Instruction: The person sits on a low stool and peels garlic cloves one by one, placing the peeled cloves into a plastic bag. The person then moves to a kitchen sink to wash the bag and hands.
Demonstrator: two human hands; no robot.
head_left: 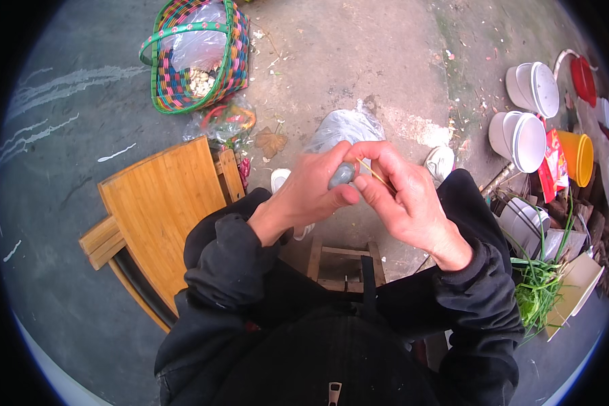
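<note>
My left hand [309,181] is closed around a grey, rounded bunch [342,176] that looks like the gathered plastic of a bag. Just beyond both hands is a clear plastic bag [348,126], partly hidden by my fingers; what it contains cannot be made out. Close against the left, my right hand [407,193] pinches a thin yellowish strand [379,174] between thumb and fingers. It looks like a rubber band, stretched toward the grey bunch. Where its far end goes is hidden.
A colourful woven basket [237,61] holds a plastic bag and pale pieces. At left stands a wooden chair [166,183]. White buckets [517,139], a yellow bucket [576,157] and green leafy stalks [538,291] are at right. A low wooden frame [345,254] sits between my legs.
</note>
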